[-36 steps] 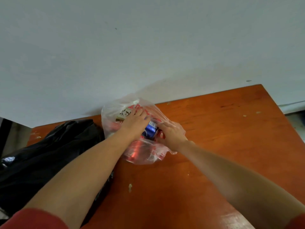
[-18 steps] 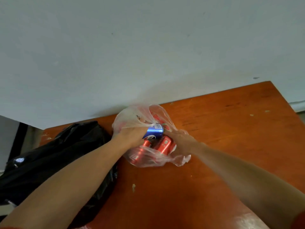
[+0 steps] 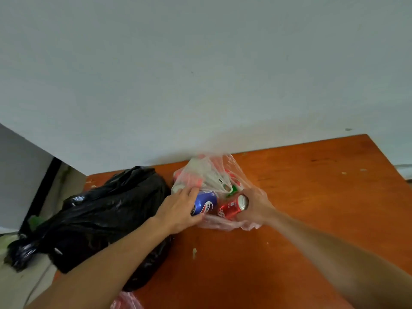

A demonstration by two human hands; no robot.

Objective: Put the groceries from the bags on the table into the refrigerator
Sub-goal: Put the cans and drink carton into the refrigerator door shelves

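A clear plastic bag (image 3: 207,175) with red print lies on the orange wooden table (image 3: 312,197) near the wall. My left hand (image 3: 180,208) grips a blue soda can (image 3: 206,202) at the bag's mouth. Right beside it, my right hand (image 3: 256,208) is closed round a red soda can (image 3: 230,209), whose silver top points up and to the right. Both cans are half out of the bag. More items, one of them green (image 3: 233,190), show deeper inside the bag. The refrigerator is not in view.
A large black plastic bag (image 3: 100,215) sits on the table's left end, partly over the edge. A bit of pink plastic (image 3: 124,302) shows at the bottom edge. A pale wall (image 3: 200,74) rises behind the table. Floor shows at the far left.
Both hands have drawn the cans toward me out of the bag's mouth. The red can, earlier inside the plastic, now shows in my right hand's grip. The camera has tilted and shifted left.
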